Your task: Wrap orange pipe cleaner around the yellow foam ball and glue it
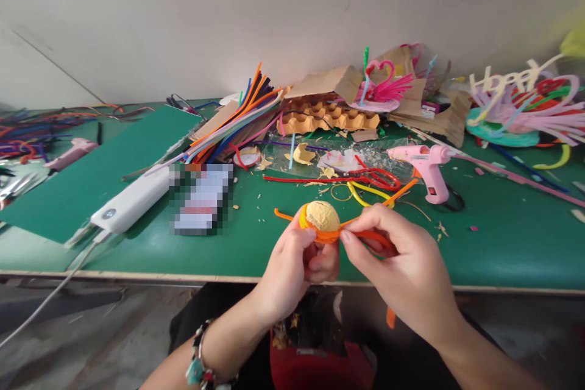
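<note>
Above the table's front edge, my left hand is closed around a rounded, rough cream-coloured piece. Yellow and orange fuzzy pipe cleaners wrap its side, and a short orange end sticks out to the left. Just right of it, my right hand pinches an orange pipe cleaner between thumb and forefinger, close against the wrapped piece. One length of orange rises behind the fingers, and more orange loops under the palm. Its other fingers are curled. The underside of the cream piece is hidden by my left fingers.
A pink glue gun stands right, beside red-handled scissors and a yellow pipe cleaner. Behind lie an egg tray and a pipe-cleaner bundle. To the left are a white device with a cable and a blurred-out rectangle.
</note>
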A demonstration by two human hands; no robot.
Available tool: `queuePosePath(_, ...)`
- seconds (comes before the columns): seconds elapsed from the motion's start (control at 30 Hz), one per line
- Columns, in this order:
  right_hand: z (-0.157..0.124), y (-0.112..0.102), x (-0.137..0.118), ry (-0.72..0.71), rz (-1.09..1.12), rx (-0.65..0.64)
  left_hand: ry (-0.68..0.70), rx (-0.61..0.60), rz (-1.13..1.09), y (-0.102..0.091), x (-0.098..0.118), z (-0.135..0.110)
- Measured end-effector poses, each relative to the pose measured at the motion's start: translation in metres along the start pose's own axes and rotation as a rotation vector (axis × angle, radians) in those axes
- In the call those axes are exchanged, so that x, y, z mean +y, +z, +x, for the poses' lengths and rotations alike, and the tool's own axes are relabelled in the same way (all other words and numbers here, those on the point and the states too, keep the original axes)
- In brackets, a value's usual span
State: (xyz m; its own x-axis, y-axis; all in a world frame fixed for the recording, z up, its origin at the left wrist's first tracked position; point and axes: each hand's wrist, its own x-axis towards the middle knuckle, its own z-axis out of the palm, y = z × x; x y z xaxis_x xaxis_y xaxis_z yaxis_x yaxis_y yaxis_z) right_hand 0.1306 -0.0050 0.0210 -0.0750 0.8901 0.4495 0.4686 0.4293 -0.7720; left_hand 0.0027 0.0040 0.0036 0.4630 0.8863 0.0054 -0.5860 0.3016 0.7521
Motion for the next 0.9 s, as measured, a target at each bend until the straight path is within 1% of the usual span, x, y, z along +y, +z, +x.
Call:
queuePosePath(0.23, 0.004, -0.004, -0.004, 0.078, 0.044, -0.042, -0.002, -0.022, 0.036, -0.003, -0.002, -0.001)
queuePosePath(0.33, 0.003, -0.004, -0.003, 0.083, 0.048, -0.048, -0.016, -0.026, 0.047, -0.004, -0.001, -0.001)
queuePosePath(0.4, 0.002, -0.004, -0.001, 0.056, 0.073, -0.039, -0.042, -0.055, 0.025, -0.004, 0.002, -0.002)
queuePosePath(0.47, 0.001, -0.005, 0.001, -0.012, 0.100, -0.034, -0.093, -0.100, -0.005, -0.003, 0.004, -0.002)
queuePosePath(0.57, 0.001, -0.009, 0.006, -0.114, 0.103, -0.077, -0.170, -0.178, -0.048, -0.003, 0.008, -0.004)
queuePosePath(0.67, 0.002, -0.015, 0.009, -0.159, 0.101, -0.142, -0.206, -0.259, -0.084, -0.003, 0.009, -0.004)
queuePosePath(0.77, 0.003, -0.020, 0.010, -0.188, 0.080, -0.184, -0.225, -0.268, -0.048, -0.004, 0.009, -0.004)
queuePosePath(0.9, 0.005, -0.023, 0.012, -0.211, 0.001, -0.191, -0.230, -0.258, -0.003, -0.007, 0.010, -0.004)
